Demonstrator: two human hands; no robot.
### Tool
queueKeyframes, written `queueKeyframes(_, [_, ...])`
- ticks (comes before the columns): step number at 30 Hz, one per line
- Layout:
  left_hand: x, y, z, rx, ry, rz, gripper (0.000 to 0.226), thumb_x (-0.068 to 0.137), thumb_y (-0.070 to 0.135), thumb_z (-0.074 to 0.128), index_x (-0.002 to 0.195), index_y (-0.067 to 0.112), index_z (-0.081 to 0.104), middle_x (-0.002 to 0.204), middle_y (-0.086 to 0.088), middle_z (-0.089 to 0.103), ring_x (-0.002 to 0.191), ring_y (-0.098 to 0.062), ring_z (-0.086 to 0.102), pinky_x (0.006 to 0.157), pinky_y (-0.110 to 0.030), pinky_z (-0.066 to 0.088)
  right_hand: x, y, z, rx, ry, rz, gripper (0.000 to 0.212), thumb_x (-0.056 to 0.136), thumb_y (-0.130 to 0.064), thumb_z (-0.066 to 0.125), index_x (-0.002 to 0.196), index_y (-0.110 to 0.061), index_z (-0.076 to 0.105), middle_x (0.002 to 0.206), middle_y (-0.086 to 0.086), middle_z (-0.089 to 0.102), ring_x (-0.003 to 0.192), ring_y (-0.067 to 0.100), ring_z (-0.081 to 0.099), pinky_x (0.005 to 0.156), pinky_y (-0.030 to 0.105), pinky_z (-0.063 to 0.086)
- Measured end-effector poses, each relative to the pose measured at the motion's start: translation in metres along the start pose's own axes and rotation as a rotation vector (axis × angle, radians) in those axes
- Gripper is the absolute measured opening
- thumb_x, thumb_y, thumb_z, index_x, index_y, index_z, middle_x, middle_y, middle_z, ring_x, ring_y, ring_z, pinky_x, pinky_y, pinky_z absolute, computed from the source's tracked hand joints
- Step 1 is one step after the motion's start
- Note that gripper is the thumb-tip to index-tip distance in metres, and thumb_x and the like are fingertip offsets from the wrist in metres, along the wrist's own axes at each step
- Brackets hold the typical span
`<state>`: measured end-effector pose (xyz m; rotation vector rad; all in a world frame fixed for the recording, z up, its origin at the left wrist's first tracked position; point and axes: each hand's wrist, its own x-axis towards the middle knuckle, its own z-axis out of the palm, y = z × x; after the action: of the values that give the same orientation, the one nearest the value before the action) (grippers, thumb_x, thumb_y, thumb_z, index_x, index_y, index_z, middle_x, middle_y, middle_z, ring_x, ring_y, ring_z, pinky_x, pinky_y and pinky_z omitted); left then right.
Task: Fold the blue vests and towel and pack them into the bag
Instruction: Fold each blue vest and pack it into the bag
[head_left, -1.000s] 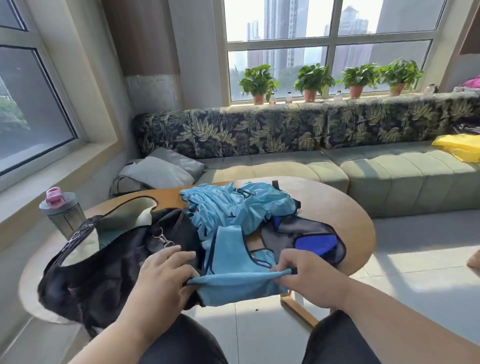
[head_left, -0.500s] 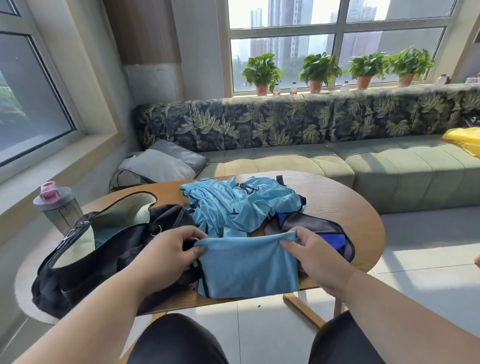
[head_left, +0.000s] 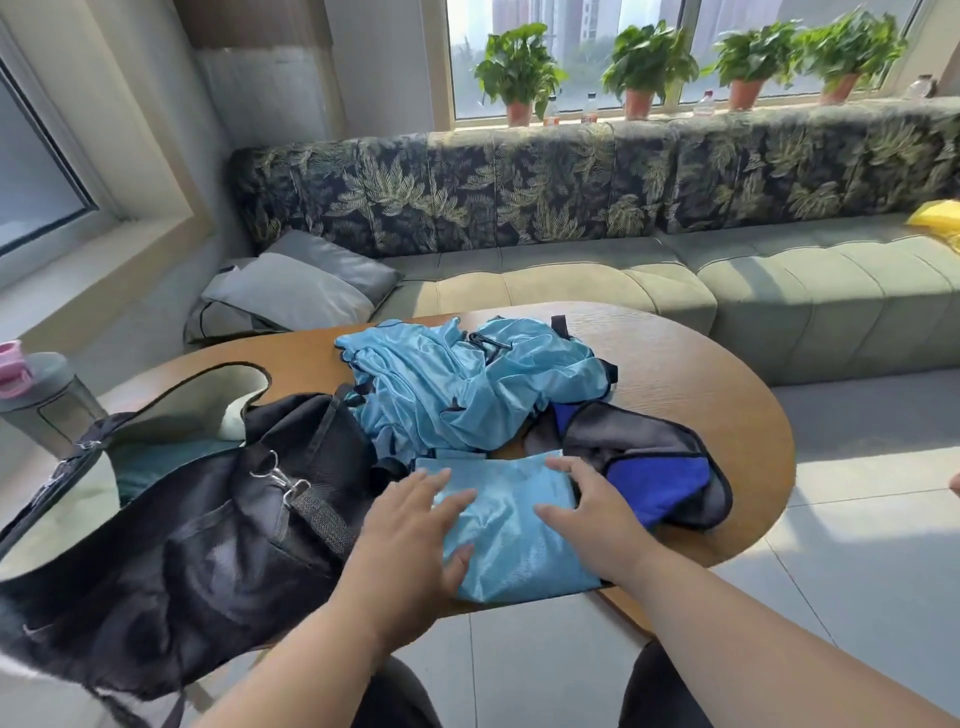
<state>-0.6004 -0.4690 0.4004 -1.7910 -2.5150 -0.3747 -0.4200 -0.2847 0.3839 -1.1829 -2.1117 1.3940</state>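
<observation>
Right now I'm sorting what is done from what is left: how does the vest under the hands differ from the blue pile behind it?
The folded vest lies flat and smooth at the table's near edge; the crumpled pile is bunched and wrinkled, mid-table. The left hand and right hand press the vest; nothing touches the pile. Both are shiny light blue.

Both flat on folded vest: left hand, right hand. Beside it, open black bag, crumpled blue vests, dark towel, all on wooden table.
</observation>
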Motion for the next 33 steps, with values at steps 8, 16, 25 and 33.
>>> queueKeyframes(8, [-0.03, -0.018, 0.018, -0.056, -0.011, -0.149, 0.058, 0.102, 0.026, 0.053, 0.158, 0.035, 0.042, 0.168, -0.005, 0.032, 0.145, -0.026, 0.045, 0.12, -0.036, 0.036, 0.004, -0.001, -0.001, -0.043, -0.008, 0.009, 0.03, 0.095, -0.01, 0.069, 0.112, -0.034, 0.073, 0.091, -0.001, 0.074, 0.055, 0.007, 0.053, 0.053, 0.018, 0.043])
queueKeyframes(16, [-0.041, -0.023, 0.005, -0.094, -0.07, -0.191, 0.093, 0.089, -0.004, 0.049, 0.162, 0.048, 0.024, 0.174, 0.003, 0.01, 0.138, -0.018, 0.05, 0.112, -0.027, 0.042, 0.004, 0.005, 0.006, -0.312, 0.027, -0.098, 0.034, 0.099, -0.01, 0.065, 0.129, -0.024, 0.071, 0.116, -0.007, 0.053, 0.113, 0.012, 0.054, 0.097, 0.014, 0.033])
queueKeyframes(25, [-0.041, -0.008, 0.001, -0.367, 0.075, -0.316, 0.071, 0.099, 0.002, 0.041, 0.152, 0.048, 0.04, 0.143, 0.018, 0.054, 0.12, -0.016, 0.061, 0.101, -0.03, 0.048, -0.05, 0.013, -0.001, -0.751, -0.172, -0.386, 0.072, 0.075, -0.078, 0.055, 0.14, -0.048, 0.055, 0.15, -0.017, 0.04, 0.143, 0.01, 0.031, 0.122, 0.032, 0.017])
queueKeyframes(33, [-0.038, -0.004, -0.005, -0.473, 0.054, -0.451, 0.08, 0.088, 0.002, 0.052, 0.156, 0.04, 0.034, 0.14, 0.006, 0.056, 0.123, -0.016, 0.057, 0.105, -0.033, 0.046, -0.053, 0.026, -0.005, -0.867, -0.209, -0.476, 0.052, 0.099, -0.049, 0.056, 0.15, -0.047, 0.046, 0.163, -0.016, 0.038, 0.156, 0.014, 0.025, 0.129, 0.037, 0.004])
